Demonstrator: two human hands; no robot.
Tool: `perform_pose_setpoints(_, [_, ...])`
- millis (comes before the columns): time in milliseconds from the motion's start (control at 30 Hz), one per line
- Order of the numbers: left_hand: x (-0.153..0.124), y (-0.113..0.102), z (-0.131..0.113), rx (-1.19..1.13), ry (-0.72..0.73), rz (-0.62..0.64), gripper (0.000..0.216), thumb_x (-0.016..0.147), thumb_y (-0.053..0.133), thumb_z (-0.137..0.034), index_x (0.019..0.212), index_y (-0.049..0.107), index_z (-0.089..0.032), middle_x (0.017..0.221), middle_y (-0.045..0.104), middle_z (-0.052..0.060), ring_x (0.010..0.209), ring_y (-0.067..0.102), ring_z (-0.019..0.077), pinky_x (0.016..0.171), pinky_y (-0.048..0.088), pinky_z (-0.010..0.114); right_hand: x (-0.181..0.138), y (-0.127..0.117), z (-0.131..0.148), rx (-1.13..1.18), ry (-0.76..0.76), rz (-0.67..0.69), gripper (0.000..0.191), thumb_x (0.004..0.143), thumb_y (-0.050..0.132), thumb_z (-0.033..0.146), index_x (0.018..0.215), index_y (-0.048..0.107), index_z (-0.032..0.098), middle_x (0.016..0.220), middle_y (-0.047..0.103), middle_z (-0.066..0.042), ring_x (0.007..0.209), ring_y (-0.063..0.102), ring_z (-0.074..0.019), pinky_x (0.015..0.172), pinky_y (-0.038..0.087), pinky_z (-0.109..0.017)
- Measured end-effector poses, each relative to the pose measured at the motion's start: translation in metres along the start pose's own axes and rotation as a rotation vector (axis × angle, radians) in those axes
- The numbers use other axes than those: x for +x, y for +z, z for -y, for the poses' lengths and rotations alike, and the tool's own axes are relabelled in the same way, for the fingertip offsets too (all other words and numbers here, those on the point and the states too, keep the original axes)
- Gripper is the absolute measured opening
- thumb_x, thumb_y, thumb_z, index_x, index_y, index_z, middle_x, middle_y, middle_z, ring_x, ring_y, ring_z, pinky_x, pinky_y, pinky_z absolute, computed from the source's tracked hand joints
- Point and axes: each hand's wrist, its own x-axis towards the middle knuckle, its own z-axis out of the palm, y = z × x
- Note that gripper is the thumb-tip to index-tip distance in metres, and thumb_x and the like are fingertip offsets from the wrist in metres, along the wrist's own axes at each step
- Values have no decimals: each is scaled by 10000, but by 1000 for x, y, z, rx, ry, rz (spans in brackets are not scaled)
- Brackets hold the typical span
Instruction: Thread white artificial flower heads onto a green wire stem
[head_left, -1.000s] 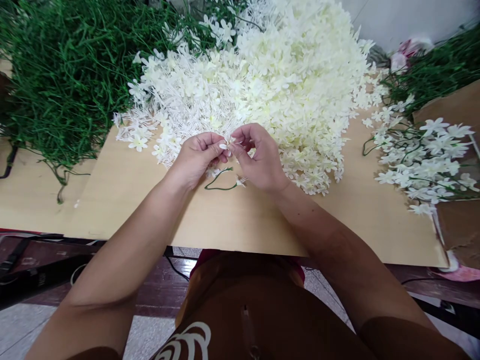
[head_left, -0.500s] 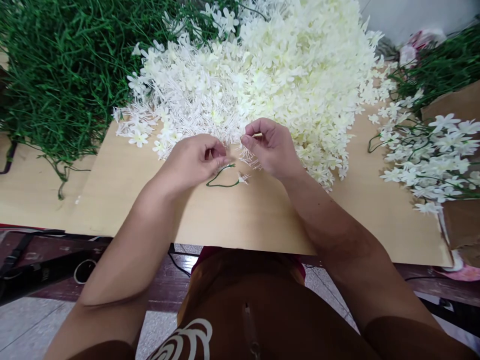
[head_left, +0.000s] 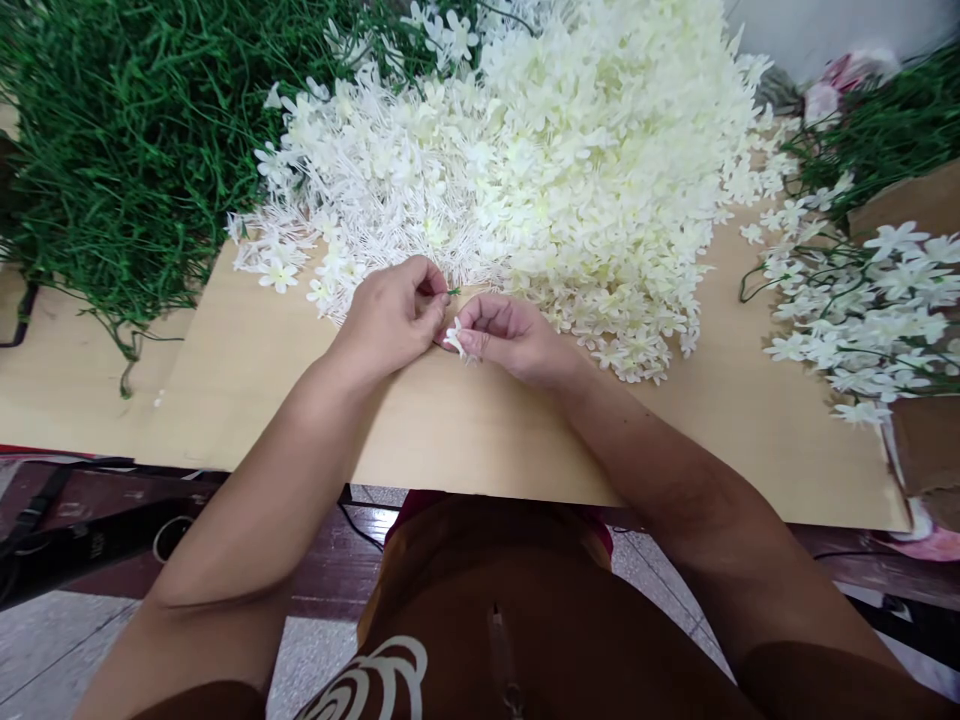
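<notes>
My left hand (head_left: 392, 317) is curled closed at the near edge of a big heap of loose white plastic flowers (head_left: 540, 150), pinching the tip of a thin green stem (head_left: 453, 292). My right hand (head_left: 507, 340) lies just beside it, fingers pinched on one small white flower (head_left: 454, 336). The two hands almost touch over the light wooden tabletop (head_left: 480, 440). Most of the stem is hidden under my hands.
A mass of green wire stems (head_left: 120, 140) fills the back left. Finished stems with white flowers (head_left: 862, 300) lie at the right, beside brown cardboard (head_left: 922, 200). More green stems (head_left: 877, 130) sit at the back right. The table's front edge runs close to my body.
My right hand came down from the flower heap with a flower and closed in on my left hand. The green stem that lay on the table is now hidden between my hands.
</notes>
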Motion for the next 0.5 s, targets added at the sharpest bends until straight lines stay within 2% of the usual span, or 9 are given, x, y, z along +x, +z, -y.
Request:
perform_pose_setpoints(133, [-1, 1, -5, -113, 24, -44, 44, 788, 625, -234, 806, 601, -201, 863, 677, 36, 878, 620, 205, 819, 490, 321, -2, -9, 4, 69, 4, -155, 417, 667, 873, 519, 753, 615, 203, 703, 656, 25, 710, 649, -109, 744, 555, -268])
perform_pose_setpoints(233, [-1, 4, -9, -238, -16, -24, 35, 799, 629, -193, 826, 607, -195, 800, 628, 16, 821, 611, 180, 789, 495, 310, -4, -14, 6, 101, 12, -243, 429, 638, 888, 525, 755, 620, 211, 714, 648, 27, 699, 659, -118, 720, 577, -277])
perform_pose_setpoints(367, [0, 10, -14, -434, -135, 43, 74, 807, 607, -126, 842, 645, -178, 721, 614, -3, 713, 619, 145, 702, 506, 283, -3, -14, 3, 179, 17, -259, 406, 624, 912, 466, 727, 622, 202, 713, 622, 39, 700, 668, -111, 746, 620, -298])
perform_pose_setpoints(500, [2, 14, -17, -585, -231, 43, 67, 777, 649, -96, 796, 664, -159, 703, 667, 1, 712, 679, 152, 721, 555, 294, -2, -13, 1, 259, 34, -254, 380, 625, 923, 416, 725, 632, 193, 727, 647, 37, 707, 691, -113, 787, 640, -324])
